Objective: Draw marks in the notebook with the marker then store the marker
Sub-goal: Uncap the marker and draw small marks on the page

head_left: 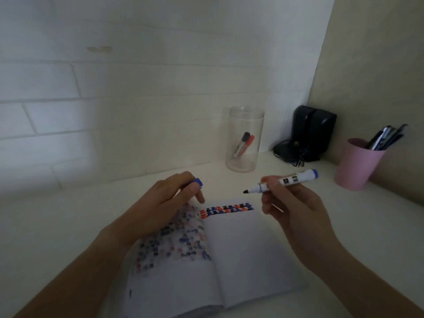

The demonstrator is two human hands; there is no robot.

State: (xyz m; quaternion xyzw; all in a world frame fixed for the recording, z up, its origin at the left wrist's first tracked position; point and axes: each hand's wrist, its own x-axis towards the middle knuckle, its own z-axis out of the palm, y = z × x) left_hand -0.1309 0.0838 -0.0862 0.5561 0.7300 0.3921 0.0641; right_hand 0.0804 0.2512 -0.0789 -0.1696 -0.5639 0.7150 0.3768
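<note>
My left hand (160, 203) hides most of the cap (198, 181); only its blue end shows. It also covers the top of the left page (174, 260), whose marks beneath blur together. My forearms run off the bottom edge, as does the notebook's (241, 260) near corner.

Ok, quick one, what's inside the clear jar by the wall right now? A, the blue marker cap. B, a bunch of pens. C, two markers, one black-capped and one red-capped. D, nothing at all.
C: the clear jar holds a black-capped marker and a red-capped marker leaning together; the pens sit in the pink cup instead.
</note>
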